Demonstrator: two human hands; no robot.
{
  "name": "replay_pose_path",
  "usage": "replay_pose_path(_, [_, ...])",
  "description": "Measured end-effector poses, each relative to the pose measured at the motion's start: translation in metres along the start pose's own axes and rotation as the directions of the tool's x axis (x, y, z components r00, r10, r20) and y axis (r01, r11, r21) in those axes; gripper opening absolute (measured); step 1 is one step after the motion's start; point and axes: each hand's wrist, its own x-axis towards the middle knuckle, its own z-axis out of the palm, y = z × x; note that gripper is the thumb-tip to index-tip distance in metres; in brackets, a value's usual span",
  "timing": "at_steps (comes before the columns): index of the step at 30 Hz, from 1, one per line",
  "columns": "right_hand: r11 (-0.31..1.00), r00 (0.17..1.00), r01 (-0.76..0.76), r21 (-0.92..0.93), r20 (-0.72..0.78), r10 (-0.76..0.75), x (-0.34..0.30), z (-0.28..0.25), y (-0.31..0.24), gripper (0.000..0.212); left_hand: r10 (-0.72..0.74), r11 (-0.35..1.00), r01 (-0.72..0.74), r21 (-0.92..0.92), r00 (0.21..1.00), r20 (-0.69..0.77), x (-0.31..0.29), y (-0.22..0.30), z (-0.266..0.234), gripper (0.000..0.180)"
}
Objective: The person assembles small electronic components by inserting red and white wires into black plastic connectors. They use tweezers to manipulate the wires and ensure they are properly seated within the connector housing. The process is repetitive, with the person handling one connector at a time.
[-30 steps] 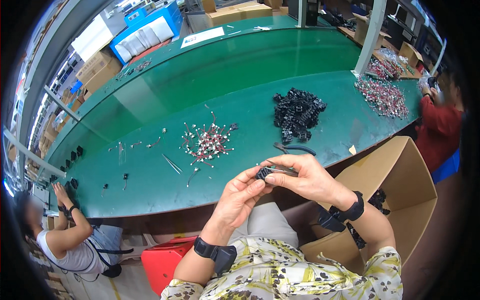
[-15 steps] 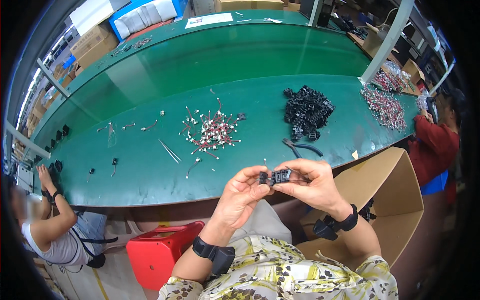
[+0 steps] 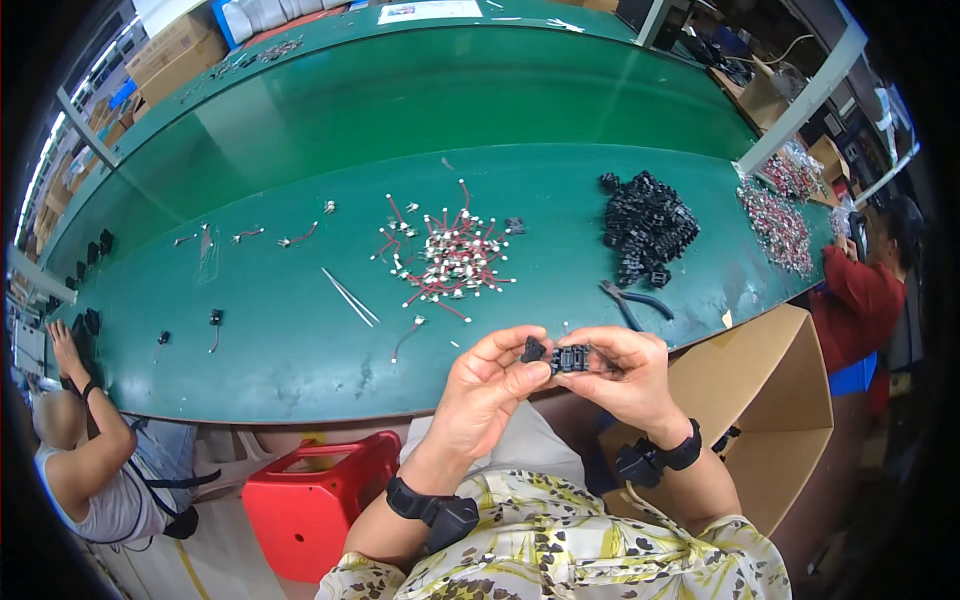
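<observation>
Over the table's near edge, my two hands are close together. My left hand (image 3: 485, 395) pinches a small black plastic piece (image 3: 533, 349) between thumb and fingers. Right beside it, a black plastic block with slots (image 3: 571, 359) is gripped in my right hand (image 3: 632, 378). The two parts lie side by side; whether they touch I cannot tell. Beyond my hands is a heap of red wire leads with white connectors (image 3: 455, 255). Farther right lies a pile of black plastic parts (image 3: 648, 225), with dark-handled pliers (image 3: 637, 302) below it.
White tweezers (image 3: 350, 297) and a few loose leads lie on the green table (image 3: 290, 370) to the left. An open cardboard box (image 3: 765, 410) stands at my right, a red stool (image 3: 310, 505) at my left. People sit at both ends; more leads (image 3: 775, 225) lie far right.
The view has shifted slightly, moving the table items in the picture. The small black piece in my left hand is turned differently, and the block in my right hand sits more level.
</observation>
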Motion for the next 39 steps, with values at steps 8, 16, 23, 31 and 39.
replay_pose_path(8, [0.904,0.964,-0.193,0.381,-0.097,0.247,0.003,0.035,-0.007,0.032,-0.025,0.985,0.034,-0.171,0.998,0.052,-0.005,0.023,-0.023,0.032])
replay_pose_path(16, [0.978,0.970,-0.168,0.123,-0.156,0.186,0.001,0.033,-0.016,0.031,-0.022,0.982,0.031,-0.187,0.999,0.047,0.002,0.015,-0.026,0.033])
replay_pose_path(23, [0.754,0.928,0.373,-0.541,0.204,-0.312,0.014,-0.006,-0.025,0.042,-0.225,0.974,0.226,-0.002,0.972,0.069,0.007,0.021,-0.021,0.031])
replay_pose_path(31, [0.757,0.940,0.294,-0.584,0.318,-0.120,0.015,-0.019,-0.024,0.035,-0.236,0.961,0.233,0.148,0.972,-0.001,0.011,0.013,-0.015,0.033])
replay_pose_path(39, [0.835,0.947,0.284,-0.471,0.273,-0.168,0.013,-0.027,-0.016,0.039,-0.246,0.963,0.240,0.122,0.968,0.039,0.017,0.006,-0.014,0.036])
